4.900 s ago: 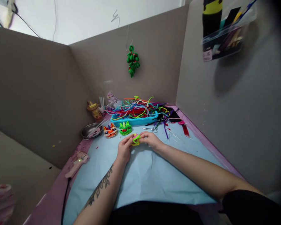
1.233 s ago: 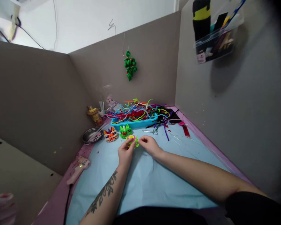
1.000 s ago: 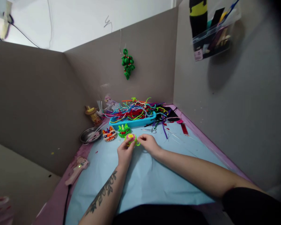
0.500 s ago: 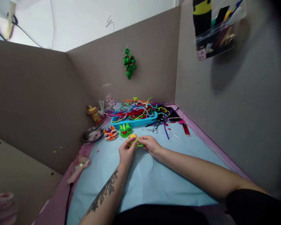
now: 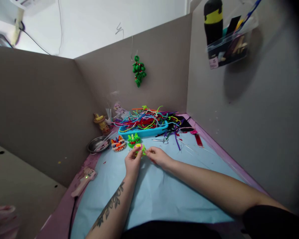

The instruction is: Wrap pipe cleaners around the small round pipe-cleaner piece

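Between the fingers and thumb of my left hand (image 5: 132,162) is a small pipe-cleaner piece (image 5: 139,146) in pink, yellow and bright green. My right hand (image 5: 159,156) pinches at the right edge of that piece, its fingertips pressed together on the green part. The fingers partly cover the piece, so its full shape is hidden. Just behind it sits a green pipe-cleaner animal head (image 5: 134,141) with pointed ears. To the left of that lies an orange and cream one (image 5: 118,144).
A blue tray (image 5: 144,133) heaped with coloured pipe cleaners (image 5: 149,119) stands at the back. Scissors (image 5: 161,140) lie before it. On the left are a metal bowl (image 5: 91,146) and a pink glue gun (image 5: 83,182) with a cord. Grey partitions (image 5: 161,69) enclose the table.
My hands have drawn a little left with the piece. The green loop that stuck out toward my right hand is now less visible. The view has tilted slightly.
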`<action>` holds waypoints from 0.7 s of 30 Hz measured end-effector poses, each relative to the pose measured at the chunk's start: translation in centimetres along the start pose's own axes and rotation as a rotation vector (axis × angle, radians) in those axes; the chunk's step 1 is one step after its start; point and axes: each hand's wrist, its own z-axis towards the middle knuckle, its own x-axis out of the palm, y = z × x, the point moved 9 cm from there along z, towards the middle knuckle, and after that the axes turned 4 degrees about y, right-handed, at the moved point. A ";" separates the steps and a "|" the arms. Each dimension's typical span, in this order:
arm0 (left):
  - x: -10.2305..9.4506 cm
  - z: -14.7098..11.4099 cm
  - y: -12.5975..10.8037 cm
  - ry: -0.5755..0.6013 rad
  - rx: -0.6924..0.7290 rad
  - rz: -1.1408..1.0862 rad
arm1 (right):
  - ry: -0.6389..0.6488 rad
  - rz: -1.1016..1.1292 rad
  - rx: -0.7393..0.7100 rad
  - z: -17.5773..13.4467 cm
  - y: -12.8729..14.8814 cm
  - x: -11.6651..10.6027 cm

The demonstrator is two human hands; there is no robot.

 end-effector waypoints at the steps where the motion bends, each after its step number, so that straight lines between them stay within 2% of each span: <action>1: 0.0 0.0 0.0 -0.002 -0.005 -0.005 | 0.031 -0.055 -0.031 0.0 0.4 0.2; 4: 0.0 0.1 0.3 -0.005 -0.030 -0.010 | 0.023 -0.185 -0.127 0.2 2.0 -0.6; 8: -0.2 0.0 0.5 -0.019 -0.031 -0.036 | -0.148 -0.301 -0.231 1.0 3.9 -3.6; 10: 0.0 0.0 0.4 0.005 -0.027 -0.055 | -0.180 -0.256 -0.236 1.4 3.7 -4.5; 13: 0.0 0.1 0.2 0.019 -0.022 -0.108 | -0.252 -0.075 -0.217 1.3 2.4 -5.1; 15: 0.1 0.1 0.1 0.033 -0.017 -0.146 | -0.291 0.025 -0.189 1.0 1.5 -5.0; 21: 0.9 -0.2 0.0 0.123 0.009 -0.166 | -0.194 0.074 -0.180 0.7 1.3 -2.6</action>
